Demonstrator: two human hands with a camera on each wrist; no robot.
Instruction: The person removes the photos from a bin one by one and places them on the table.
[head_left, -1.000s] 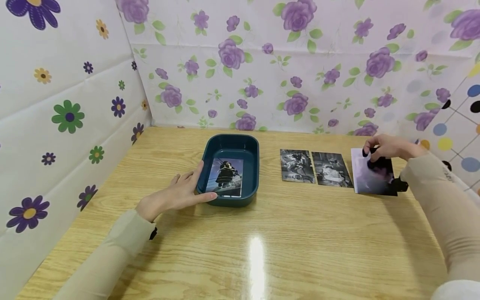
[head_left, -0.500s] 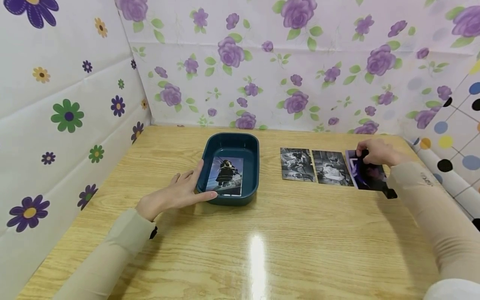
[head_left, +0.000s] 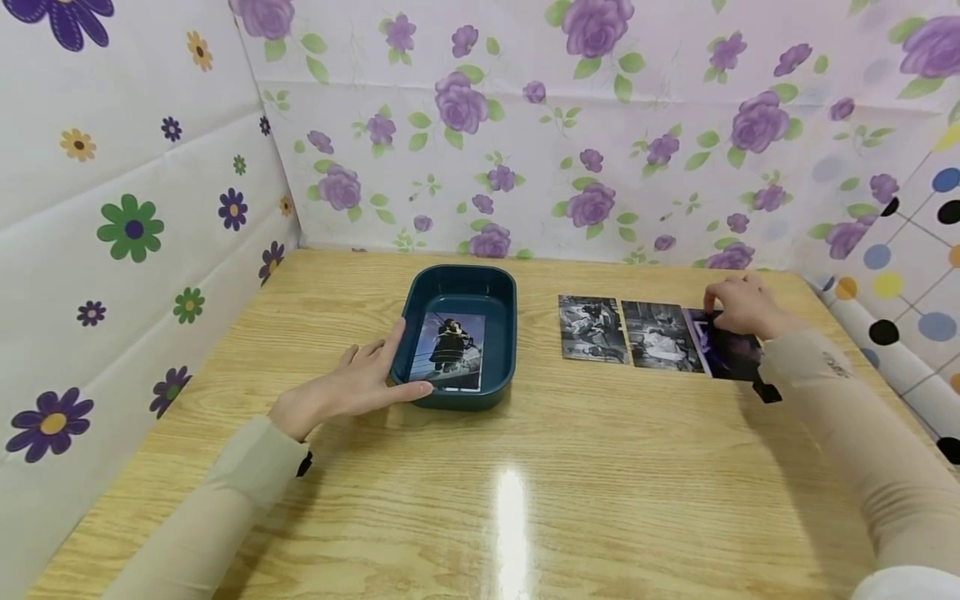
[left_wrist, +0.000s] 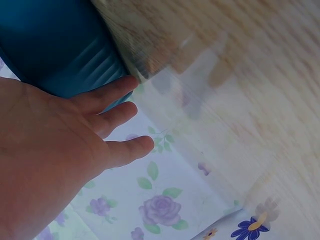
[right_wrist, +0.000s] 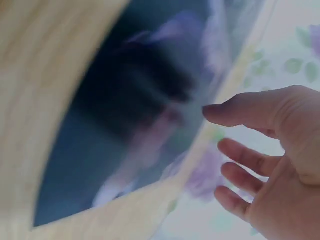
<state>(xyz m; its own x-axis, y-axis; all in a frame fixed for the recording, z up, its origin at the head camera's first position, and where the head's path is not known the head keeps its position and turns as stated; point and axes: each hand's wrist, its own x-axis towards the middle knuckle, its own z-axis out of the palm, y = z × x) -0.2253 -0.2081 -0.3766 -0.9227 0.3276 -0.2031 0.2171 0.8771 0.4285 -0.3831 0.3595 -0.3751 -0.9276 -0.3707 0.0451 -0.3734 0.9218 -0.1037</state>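
A dark teal tray (head_left: pixel 465 398) stands mid-table with one colour photo (head_left: pixel 450 343) lying flat in it. My left hand (head_left: pixel 352 390) rests against the tray's left wall (left_wrist: pixel 55 45), fingers (left_wrist: pixel 107 95) straight and thumb along its front corner. To the right, two black-and-white photos (head_left: pixel 592 328) (head_left: pixel 660 336) lie side by side. A dark purple photo (head_left: pixel 723 354) lies next to them on the table. My right hand (head_left: pixel 738 304) hovers over its far edge. In the right wrist view its fingers (right_wrist: pixel 240 157) are spread and relaxed, apart from the blurred photo (right_wrist: pixel 145 125).
Flower-papered walls (head_left: pixel 525 150) close in the wooden table (head_left: pixel 525 483) at the left and the back. A dotted sheet (head_left: pixel 885 333) curls along the right edge. Bare wood stretches across the front of the table.
My right hand lowered the tilted purple photo, slid it left, laid it flat beside the second black-and-white photo and let go. The left hand and tray stayed put.
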